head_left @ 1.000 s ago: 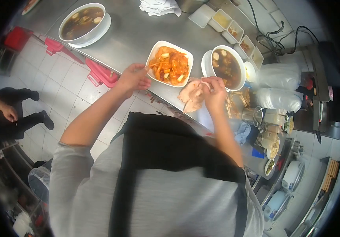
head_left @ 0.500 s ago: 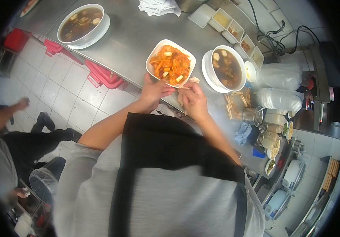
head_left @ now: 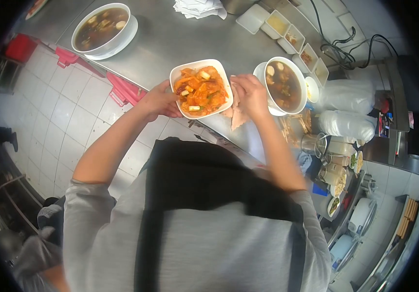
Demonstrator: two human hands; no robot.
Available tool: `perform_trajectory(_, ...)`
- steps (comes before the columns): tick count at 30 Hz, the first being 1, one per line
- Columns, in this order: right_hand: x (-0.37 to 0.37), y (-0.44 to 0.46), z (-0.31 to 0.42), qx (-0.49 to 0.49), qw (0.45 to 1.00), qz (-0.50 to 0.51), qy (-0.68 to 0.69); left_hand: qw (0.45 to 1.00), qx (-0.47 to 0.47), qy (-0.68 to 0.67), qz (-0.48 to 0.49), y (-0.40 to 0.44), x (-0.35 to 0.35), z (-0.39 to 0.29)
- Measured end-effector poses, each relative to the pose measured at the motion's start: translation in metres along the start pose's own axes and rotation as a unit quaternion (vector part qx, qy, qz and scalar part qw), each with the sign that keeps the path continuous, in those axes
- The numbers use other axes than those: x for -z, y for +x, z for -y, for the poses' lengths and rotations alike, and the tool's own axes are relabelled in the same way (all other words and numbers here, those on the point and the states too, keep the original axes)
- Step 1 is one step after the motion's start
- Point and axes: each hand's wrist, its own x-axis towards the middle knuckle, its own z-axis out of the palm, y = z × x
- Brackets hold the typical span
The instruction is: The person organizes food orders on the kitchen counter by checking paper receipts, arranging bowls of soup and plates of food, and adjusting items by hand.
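Note:
A squarish white bowl (head_left: pixel 190 64) of orange-red sauced food (head_left: pixel 200 90) with pale chunks is at the near edge of the steel counter, slightly tilted. My left hand (head_left: pixel 161 102) grips its left side, fingers curled beneath. At the opposite side, my right hand (head_left: pixel 251 95) is closed on a pinkish-beige cloth (head_left: pixel 239 117), which hangs down against the bowl's wall. My right fingertips are partly hidden by the cloth. Close beyond my right hand, a round white bowl (head_left: pixel 270 95) of dark soup rests on a white plate (head_left: pixel 259 73).
Another soup bowl (head_left: pixel 125 35) stands at the counter's left. Crumpled white papers (head_left: pixel 199 8), small condiment tubs (head_left: pixel 291 39), plastic bags (head_left: pixel 348 125) and jars (head_left: pixel 331 173) line the back and right. Pink plastic containers (head_left: pixel 121 90) sit below the counter. A co-worker's sleeve (head_left: pixel 36 255) shows lower left.
The squarish bowl has moved left and nearer to me. My left hand went from its front to its left side, my right hand to its right side with the cloth. The co-worker shifted downward.

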Motion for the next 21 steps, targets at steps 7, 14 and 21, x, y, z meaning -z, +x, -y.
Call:
perform_trajectory(7, -0.007, 0.004, -0.005, 0.081, 0.992, 0.083, -0.045, 1.000, -0.007, -0.017, 0.003, 0.002, 0.002, 0.003)
perform_trajectory(14, 0.001, -0.015, 0.005, 0.041, 0.993, 0.110, -0.027, 0.999, -0.004, -0.033, -0.012, 0.001, -0.002, 0.003)
perform_trajectory(21, 0.040, -0.037, 0.019, -0.119, 0.980, 0.122, 0.102, 0.998, 0.004, -0.044, -0.049, -0.002, -0.008, 0.010)
